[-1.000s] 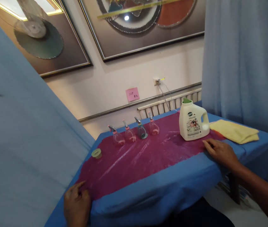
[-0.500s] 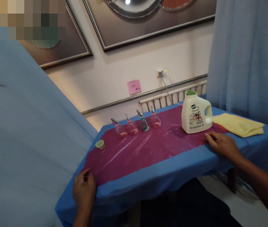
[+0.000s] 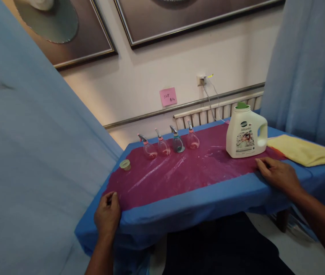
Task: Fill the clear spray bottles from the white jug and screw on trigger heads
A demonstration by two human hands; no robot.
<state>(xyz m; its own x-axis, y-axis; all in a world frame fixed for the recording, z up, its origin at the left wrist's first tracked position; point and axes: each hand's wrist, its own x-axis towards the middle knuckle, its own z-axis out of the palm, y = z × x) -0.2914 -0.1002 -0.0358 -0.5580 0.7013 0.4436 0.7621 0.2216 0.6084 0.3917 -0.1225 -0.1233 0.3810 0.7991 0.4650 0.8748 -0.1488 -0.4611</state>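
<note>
My left hand [image 3: 107, 214] rests with curled fingers at the front left corner of the table, touching the edge of a purple plastic sheet [image 3: 162, 179]. Whether it pinches the sheet I cannot tell. At the sheet's front right edge lies my right hand [image 3: 277, 173], its fingers bent and close together, just below a cream jug [image 3: 245, 145] with a side handle and something green in its open mouth. Several small spray bottles [image 3: 164, 148] stand in a row at the back of the sheet. A pale round cap [image 3: 125, 165] sits at the left.
Right of the jug lies a folded yellow cloth [image 3: 302, 149]. A blue cloth [image 3: 196, 198] covers the table. Blue curtains [image 3: 30, 152] hang at both sides. Behind are a radiator [image 3: 199, 118], a socket with a cord [image 3: 201, 80] and a pink note [image 3: 168, 97].
The camera view has tilted down and shifted, so the table scene sits slightly higher and further right. Both hands keep about the same places on the table.
</note>
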